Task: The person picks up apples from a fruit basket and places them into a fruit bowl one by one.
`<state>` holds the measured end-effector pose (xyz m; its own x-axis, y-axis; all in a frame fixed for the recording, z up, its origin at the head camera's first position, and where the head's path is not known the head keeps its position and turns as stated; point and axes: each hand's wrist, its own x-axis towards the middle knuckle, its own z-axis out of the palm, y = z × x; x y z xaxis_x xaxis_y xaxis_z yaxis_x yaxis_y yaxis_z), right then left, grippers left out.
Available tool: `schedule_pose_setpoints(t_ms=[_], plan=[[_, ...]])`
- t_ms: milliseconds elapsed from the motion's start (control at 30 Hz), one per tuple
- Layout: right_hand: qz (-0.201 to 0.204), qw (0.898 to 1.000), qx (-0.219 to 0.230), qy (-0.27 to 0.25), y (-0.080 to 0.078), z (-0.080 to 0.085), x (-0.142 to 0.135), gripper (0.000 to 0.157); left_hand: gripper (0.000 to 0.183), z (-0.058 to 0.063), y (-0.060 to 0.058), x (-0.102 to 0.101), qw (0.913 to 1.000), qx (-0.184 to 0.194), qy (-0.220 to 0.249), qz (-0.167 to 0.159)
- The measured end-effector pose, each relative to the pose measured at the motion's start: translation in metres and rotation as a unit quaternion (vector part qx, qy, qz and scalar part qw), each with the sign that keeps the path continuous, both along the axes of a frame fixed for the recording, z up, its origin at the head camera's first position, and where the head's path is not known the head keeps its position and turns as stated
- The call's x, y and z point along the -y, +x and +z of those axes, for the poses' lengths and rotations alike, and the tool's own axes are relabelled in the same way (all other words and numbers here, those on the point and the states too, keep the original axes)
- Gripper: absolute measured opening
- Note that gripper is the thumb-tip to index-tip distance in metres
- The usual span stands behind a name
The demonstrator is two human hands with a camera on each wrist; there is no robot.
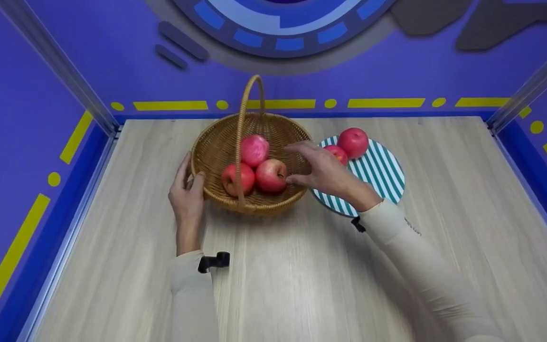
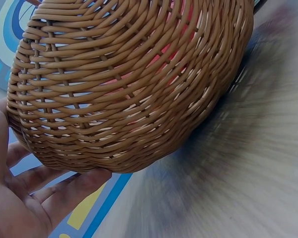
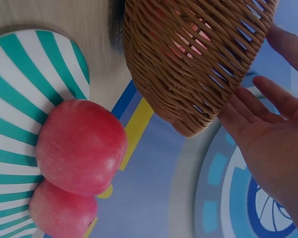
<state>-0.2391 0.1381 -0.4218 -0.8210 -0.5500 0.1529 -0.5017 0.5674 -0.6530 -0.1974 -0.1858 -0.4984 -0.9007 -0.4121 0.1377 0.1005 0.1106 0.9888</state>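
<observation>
In head cam we've L hand (image 1: 187, 197) spread agst round woven-wicker basket (image 1: 216, 140) w/ 3 smooth apples (image 1: 271, 175), R hand (image 1: 326, 172) spread over its R edge; L-wrist: straightish fingers (image 2: 75, 192) touch ribbed basket; R-wrist: 2 glossy apples (image 3: 82, 147) on striped disc (image 3: 12, 126).

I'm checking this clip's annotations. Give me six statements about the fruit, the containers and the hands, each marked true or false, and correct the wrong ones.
1. Three round red apples lie inside the round brown wicker basket. True.
2. The round plate with green and white stripes is left of the basket. False: it is to the right.
3. The person's left hand touches the basket. True.
4. The person's right hand grips an apple. False: it is over the basket's right side, gripping nothing.
5. Two more red apples sit on the plate. True.
6. The arched wicker handle is folded down. False: it stands up over the basket.
</observation>
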Motion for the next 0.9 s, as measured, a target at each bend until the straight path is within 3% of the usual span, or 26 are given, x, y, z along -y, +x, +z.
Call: schedule_pose_setpoints(t_ms=[267,567,900], plan=[[0.039,0.999,-0.016,0.025,-0.01,-0.004,0.015,0.065,0.055,0.0,0.001,0.001,0.9999,-0.007,0.005,-0.013],[0.035,0.996,-0.018,0.08,-0.02,-0.01,0.029,0.059,0.054,0.002,0.0,0.001,0.9999,0.0,0.007,-0.009],[0.047,0.993,-0.034,0.099,-0.026,-0.014,0.039,0.059,0.053,0.003,0.0,0.001,0.9999,-0.006,0.011,-0.012]])
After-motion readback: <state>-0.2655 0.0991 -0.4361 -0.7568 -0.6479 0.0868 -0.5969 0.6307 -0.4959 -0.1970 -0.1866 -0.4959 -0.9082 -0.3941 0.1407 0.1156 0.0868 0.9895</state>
